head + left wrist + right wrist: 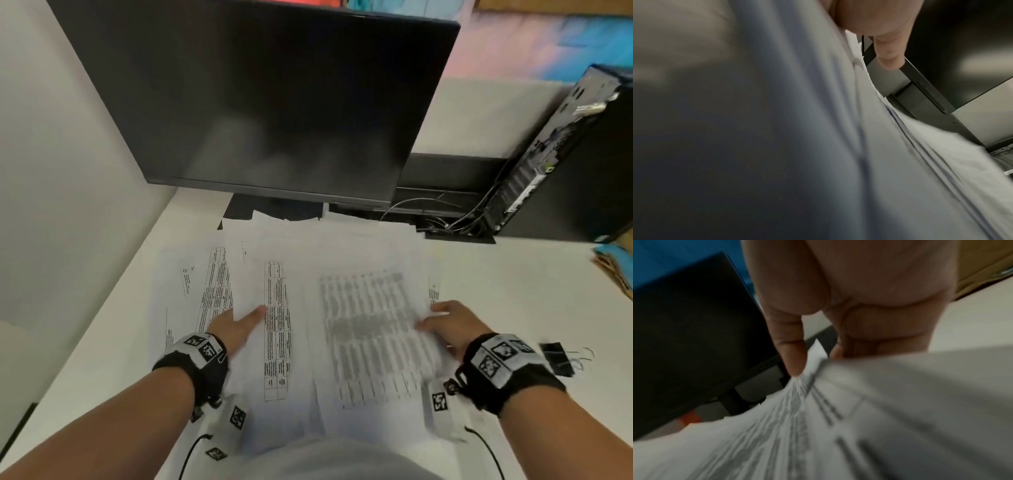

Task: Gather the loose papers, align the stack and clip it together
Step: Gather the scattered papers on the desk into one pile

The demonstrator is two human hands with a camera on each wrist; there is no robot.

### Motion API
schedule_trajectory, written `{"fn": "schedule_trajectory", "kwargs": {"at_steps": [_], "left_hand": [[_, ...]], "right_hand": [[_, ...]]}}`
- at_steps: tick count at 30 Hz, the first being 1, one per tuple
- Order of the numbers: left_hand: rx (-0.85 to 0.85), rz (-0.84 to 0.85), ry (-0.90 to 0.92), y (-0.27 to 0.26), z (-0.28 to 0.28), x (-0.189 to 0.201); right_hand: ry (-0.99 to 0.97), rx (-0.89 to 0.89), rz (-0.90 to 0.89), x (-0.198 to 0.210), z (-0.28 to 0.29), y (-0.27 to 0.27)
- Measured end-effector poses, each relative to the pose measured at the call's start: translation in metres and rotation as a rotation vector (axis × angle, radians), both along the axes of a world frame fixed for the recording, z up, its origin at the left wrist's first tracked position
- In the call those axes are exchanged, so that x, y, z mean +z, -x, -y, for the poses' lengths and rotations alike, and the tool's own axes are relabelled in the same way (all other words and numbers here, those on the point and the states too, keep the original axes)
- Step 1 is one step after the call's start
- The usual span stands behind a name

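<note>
Lying fanned across the white desk (513, 291) in the lower middle of the head view, the loose papers (277, 308) overlap unevenly below the dark monitor (260, 102). At lower left, the left hand (236, 329) rests flat on the sheets, fingers extended. Right of centre, the right hand (448, 325) seems to pinch a sheet's edge between thumb and fingers, though motion blur leaves this uncertain. At far right a black binder clip (556, 358) lies on the desk, just beside that wrist. The sheets look light, limp and prone to sliding over one another; sweeping them inward from their outer edges, then holding the stack by its long sides, would likely suit.
</note>
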State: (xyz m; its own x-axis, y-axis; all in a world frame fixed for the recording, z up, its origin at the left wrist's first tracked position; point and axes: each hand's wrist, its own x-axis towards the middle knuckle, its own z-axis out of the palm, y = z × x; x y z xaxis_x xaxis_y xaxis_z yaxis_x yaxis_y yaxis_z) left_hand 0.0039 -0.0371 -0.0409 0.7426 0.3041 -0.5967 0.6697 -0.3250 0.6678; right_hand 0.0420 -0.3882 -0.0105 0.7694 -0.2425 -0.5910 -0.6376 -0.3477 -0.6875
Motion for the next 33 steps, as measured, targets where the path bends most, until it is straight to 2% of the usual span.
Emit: {"fn": "schedule_trajectory", "kwargs": {"at_steps": [2, 7, 9, 11, 13, 16, 18, 21, 23, 25, 27, 29, 31, 33], "left_hand": [[0.043, 0.009, 0.02, 0.0, 0.001, -0.002], [0.051, 0.052, 0.104, 0.002, 0.002, 0.003], [0.012, 0.048, 0.142, 0.002, 0.006, 0.008], [-0.064, 0.025, 0.114, 0.003, 0.012, 0.013], [-0.122, 0.017, 0.049, 0.005, 0.019, 0.018], [-0.142, 0.084, 0.012, 0.012, 0.023, 0.026], [-0.13, 0.115, 0.061, 0.018, 0.019, 0.032], [-0.09, 0.133, 0.225, 0.023, 0.008, 0.036], [-0.097, 0.121, 0.342, 0.02, 0.006, 0.031], [-0.147, 0.068, 0.376, 0.015, 0.013, 0.028], [-0.21, 0.055, 0.326, 0.013, 0.023, 0.029], [-0.229, 0.061, 0.191, 0.009, 0.029, 0.026], [-0.224, 0.059, -0.074, 0.007, 0.023, 0.026], [-0.122, 0.005, -0.378, 0.003, 0.003, 0.028]], "right_hand": [[0.072, 0.129, -0.079, -0.009, -0.009, -0.005], [0.291, 0.17, 0.114, -0.003, -0.044, 0.0], [0.218, 0.282, 0.105, -0.008, -0.06, 0.006], [0.137, 0.316, 0.08, -0.009, -0.068, 0.012], [0.119, 0.274, 0.119, -0.009, -0.065, 0.011], [0.129, 0.119, 0.131, -0.008, -0.049, 0.003], [0.058, 0.057, 0.096, -0.003, -0.041, -0.001], [-0.302, -0.04, 0.019, 0.0, -0.037, 0.0], [-0.374, -0.018, -0.056, -0.002, -0.04, 0.004], [-0.385, 0.014, -0.057, -0.002, -0.047, 0.005], [-0.349, 0.072, -0.034, 0.004, -0.05, 0.006], [-0.256, 0.1, -0.009, 0.013, -0.049, 0.009], [-0.129, 0.11, 0.024, 0.006, -0.044, 0.005], [0.029, 0.111, 0.008, -0.012, -0.035, -0.002]]}}
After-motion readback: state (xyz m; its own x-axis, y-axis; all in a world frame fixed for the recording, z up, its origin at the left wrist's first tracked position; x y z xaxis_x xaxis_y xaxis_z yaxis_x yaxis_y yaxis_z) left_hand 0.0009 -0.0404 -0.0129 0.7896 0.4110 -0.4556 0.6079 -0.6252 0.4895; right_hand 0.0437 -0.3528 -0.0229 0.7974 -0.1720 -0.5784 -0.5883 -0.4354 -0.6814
